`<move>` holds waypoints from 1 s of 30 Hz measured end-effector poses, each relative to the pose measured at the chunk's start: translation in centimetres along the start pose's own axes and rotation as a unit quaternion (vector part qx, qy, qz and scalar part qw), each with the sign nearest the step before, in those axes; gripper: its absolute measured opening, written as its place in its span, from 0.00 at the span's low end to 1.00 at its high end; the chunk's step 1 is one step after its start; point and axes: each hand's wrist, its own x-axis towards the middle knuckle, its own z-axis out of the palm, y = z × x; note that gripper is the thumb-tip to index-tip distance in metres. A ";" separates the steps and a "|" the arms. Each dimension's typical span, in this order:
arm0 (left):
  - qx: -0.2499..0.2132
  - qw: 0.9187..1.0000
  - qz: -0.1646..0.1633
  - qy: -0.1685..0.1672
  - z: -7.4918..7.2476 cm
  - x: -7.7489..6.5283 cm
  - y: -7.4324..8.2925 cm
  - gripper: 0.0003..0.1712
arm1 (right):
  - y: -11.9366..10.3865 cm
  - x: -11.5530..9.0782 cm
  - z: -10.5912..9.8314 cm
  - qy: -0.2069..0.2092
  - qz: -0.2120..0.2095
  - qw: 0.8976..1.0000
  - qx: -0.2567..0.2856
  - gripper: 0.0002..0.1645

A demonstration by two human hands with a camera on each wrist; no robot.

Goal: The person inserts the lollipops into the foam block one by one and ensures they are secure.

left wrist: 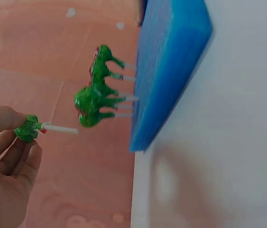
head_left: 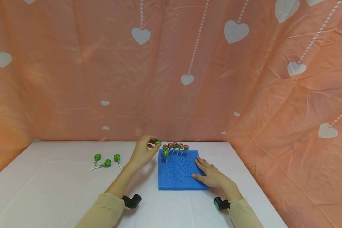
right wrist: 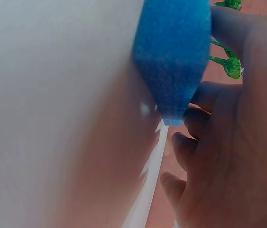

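My left hand point(head_left: 142, 152) pinches a wrapped lollipop point(left wrist: 28, 129) by its green head, just off the back left corner of a blue foam block point(head_left: 178, 186). In the left wrist view its white stick points toward the block, free of it. Small holes dot the block's top. Several red-and-green lollipops point(head_left: 175, 145) stand in a row along its back edge, and one green-looking lollipop point(head_left: 166, 153) stands in front of the row's left end. My right hand point(head_left: 213, 177) rests on the block's right edge, fingers extended and holding nothing.
Three green lollipops point(head_left: 105, 163) lie on the white table point(head_left: 60, 193) to the left, two with their sticks crossing. An orange curtain point(head_left: 114, 69) with white hearts hangs behind the table and along its sides. Black wrist devices point(head_left: 132, 201) sit at both sleeves.
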 end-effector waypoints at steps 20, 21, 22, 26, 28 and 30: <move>0.021 0.998 0.059 -0.026 3.0 -0.5 0.7 0.12 | -0.1 0.1 -0.1 0.002 0.004 1.000 -0.001 0.50; 0.022 0.998 0.055 -0.029 3.1 -0.4 0.7 0.12 | -0.2 0.1 -0.1 0.002 0.004 1.000 0.000 0.50; 0.023 0.998 0.053 -0.031 3.1 -0.4 0.7 0.12 | -0.2 0.1 -0.1 0.001 0.004 1.000 -0.001 0.50; 0.035 0.998 0.045 -0.036 3.4 -0.3 0.5 0.12 | -0.1 0.2 -0.1 0.001 0.006 1.000 -0.006 0.50; 0.046 0.997 0.050 -0.036 3.6 -0.2 0.4 0.11 | -0.1 0.3 -0.1 0.001 0.007 1.000 -0.008 0.50; 0.050 0.996 0.059 -0.039 3.9 -0.2 0.3 0.11 | -0.1 0.3 -0.1 0.003 0.002 1.000 -0.005 0.50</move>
